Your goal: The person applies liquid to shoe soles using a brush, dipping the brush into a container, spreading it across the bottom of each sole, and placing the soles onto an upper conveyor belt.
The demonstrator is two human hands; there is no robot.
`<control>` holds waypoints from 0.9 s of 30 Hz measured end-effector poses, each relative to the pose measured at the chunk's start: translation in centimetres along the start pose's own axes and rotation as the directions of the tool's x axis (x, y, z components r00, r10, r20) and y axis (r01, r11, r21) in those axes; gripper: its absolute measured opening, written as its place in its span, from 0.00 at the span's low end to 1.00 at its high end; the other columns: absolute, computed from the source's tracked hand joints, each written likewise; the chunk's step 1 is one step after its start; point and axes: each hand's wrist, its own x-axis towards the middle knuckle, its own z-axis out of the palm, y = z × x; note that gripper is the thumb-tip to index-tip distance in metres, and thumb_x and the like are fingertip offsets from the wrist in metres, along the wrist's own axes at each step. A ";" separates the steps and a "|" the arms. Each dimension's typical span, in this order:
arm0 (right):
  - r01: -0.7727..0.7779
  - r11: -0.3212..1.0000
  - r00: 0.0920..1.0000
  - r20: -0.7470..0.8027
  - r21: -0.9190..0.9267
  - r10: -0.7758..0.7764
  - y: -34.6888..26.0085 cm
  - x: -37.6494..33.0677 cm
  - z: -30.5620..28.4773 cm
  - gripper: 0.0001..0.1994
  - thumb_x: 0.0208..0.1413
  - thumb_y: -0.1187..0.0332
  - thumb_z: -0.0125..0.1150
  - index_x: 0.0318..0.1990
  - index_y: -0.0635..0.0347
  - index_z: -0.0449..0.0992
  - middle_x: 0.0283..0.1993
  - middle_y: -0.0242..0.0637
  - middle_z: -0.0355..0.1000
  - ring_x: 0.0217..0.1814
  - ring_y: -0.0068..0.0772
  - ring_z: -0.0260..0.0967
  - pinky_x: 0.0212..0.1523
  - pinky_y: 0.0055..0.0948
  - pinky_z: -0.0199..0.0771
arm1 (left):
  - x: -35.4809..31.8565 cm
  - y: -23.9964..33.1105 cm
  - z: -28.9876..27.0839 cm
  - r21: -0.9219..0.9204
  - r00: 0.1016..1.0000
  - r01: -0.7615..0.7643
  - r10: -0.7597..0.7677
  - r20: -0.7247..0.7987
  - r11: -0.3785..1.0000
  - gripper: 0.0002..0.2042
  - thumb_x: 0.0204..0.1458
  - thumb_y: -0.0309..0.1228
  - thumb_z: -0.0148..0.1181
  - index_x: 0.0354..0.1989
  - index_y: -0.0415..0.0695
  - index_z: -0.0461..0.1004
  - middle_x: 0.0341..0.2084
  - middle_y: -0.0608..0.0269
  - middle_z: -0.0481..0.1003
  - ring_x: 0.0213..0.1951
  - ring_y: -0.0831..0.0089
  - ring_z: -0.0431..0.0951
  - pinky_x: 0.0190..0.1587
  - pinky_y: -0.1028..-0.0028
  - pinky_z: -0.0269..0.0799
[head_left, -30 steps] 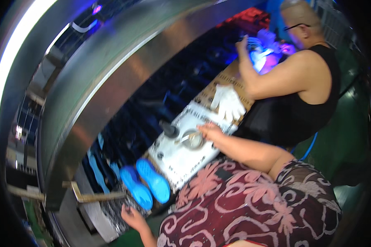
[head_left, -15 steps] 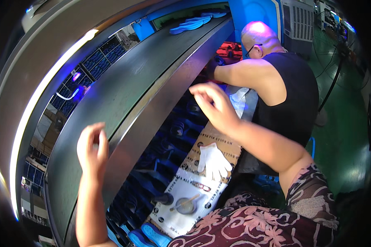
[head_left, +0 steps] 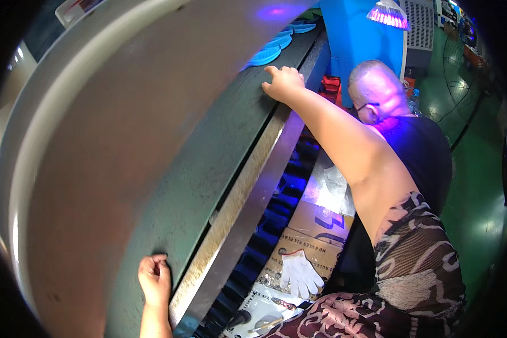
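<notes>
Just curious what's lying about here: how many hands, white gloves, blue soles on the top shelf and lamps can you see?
Hands: 2, left hand and right hand, both on the shelf
White gloves: 1 pair
Blue soles: at least 3, the far ones blur together
Lamps: 1
Total: about 7

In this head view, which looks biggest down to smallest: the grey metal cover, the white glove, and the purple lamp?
1. Grey metal cover, by far the largest.
2. White glove.
3. Purple lamp, though it sits farther away, so its rank below the glove is unsure.
</notes>
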 end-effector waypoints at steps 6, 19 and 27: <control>-0.226 0.973 0.930 0.284 -0.054 0.232 0.1 9.4 1.5 0.34 0.52 0.55 0.53 0.67 0.30 0.49 0.65 0.43 0.58 0.67 0.49 0.52 0.63 0.44 0.51 | 0.0 -2.0 1.8 -0.088 0.966 0.254 -0.247 0.083 0.963 0.04 0.51 0.17 0.47 0.29 0.40 0.67 0.22 0.70 0.66 0.25 0.85 0.63 0.29 0.83 0.61; -0.234 0.939 0.962 0.080 -0.253 0.261 1.9 13.5 4.1 0.27 0.53 0.59 0.53 0.62 0.41 0.59 0.65 0.54 0.54 0.69 0.56 0.47 0.65 0.50 0.44 | 0.5 0.1 1.3 -0.068 0.932 0.341 -0.327 0.157 0.938 0.04 0.51 0.17 0.48 0.29 0.40 0.67 0.19 0.74 0.64 0.21 0.88 0.59 0.24 0.85 0.57; -0.111 0.943 0.974 -0.154 0.314 0.166 0.5 10.4 6.4 0.11 0.38 0.65 0.65 0.33 0.48 0.77 0.38 0.42 0.74 0.42 0.43 0.73 0.45 0.37 0.73 | 0.5 -0.5 1.1 -0.130 0.921 0.378 -0.358 0.154 0.917 0.04 0.51 0.17 0.48 0.30 0.40 0.67 0.20 0.72 0.66 0.23 0.87 0.62 0.26 0.84 0.59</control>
